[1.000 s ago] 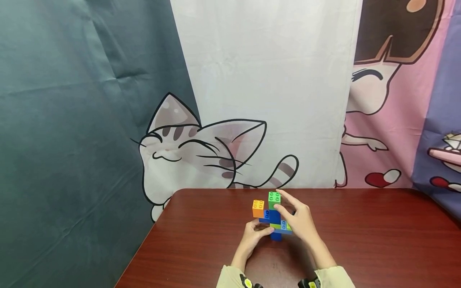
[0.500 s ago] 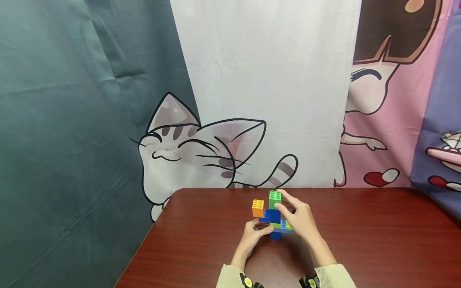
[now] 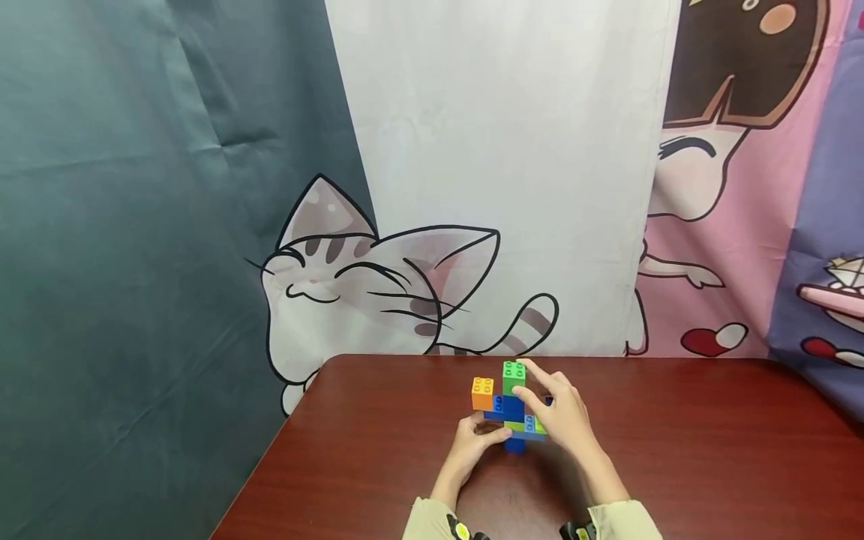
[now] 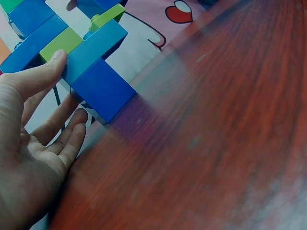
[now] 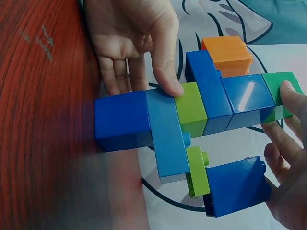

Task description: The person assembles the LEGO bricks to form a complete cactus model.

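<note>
A stack of toy building bricks stands upright on the table. At its foot is a dark blue brick (image 5: 122,120), topped by a light blue brick (image 5: 167,136) with lime bricks (image 5: 191,106) on it. Higher up come more blue bricks, an orange brick (image 3: 482,394) on the left arm and a green brick (image 3: 514,377) at the top. My left hand (image 3: 466,448) holds the lower part, its thumb against the lime and light blue bricks. My right hand (image 3: 565,412) pinches the green brick between thumb and fingers. Behind the right hand, a blue brick (image 5: 237,187) sits on the right arm.
The reddish-brown wooden table (image 3: 351,450) extends to both sides of the hands. Directly beyond its far edge hangs a printed cloth (image 3: 540,165) with a cartoon cat and figure. Dark wrist devices (image 3: 578,531) show at both sleeves.
</note>
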`<act>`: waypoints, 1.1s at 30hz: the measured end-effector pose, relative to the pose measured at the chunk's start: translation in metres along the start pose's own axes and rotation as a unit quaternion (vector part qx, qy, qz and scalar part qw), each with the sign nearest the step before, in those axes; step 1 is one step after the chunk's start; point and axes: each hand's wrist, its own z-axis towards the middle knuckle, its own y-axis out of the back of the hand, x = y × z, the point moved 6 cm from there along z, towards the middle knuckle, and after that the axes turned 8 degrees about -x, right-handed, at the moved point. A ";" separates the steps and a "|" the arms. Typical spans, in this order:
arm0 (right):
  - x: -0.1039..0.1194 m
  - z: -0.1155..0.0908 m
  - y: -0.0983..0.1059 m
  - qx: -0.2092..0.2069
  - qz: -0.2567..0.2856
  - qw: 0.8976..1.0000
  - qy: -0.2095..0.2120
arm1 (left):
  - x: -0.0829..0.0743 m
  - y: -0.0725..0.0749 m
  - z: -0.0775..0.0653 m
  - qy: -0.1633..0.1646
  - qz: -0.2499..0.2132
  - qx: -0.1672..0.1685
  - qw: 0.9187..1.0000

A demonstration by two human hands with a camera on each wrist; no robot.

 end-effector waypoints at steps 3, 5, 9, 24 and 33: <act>-0.002 -0.001 -0.001 -0.002 0.012 1.000 0.000 | 0.002 0.000 -0.001 0.006 -0.003 -0.001 1.000; -0.002 0.000 -0.001 -0.002 0.023 1.000 0.000 | 0.001 0.000 0.000 0.006 -0.002 -0.002 1.000; -0.003 0.000 0.000 0.003 0.041 0.999 -0.007 | 0.000 -0.001 0.000 0.010 -0.001 -0.002 1.000; 0.001 -0.001 0.000 0.006 0.092 0.996 0.010 | -0.003 -0.001 -0.001 -0.006 0.005 0.001 1.000; 0.002 -0.001 0.002 0.010 0.096 0.995 0.018 | -0.004 0.000 -0.002 -0.011 0.000 -0.002 1.000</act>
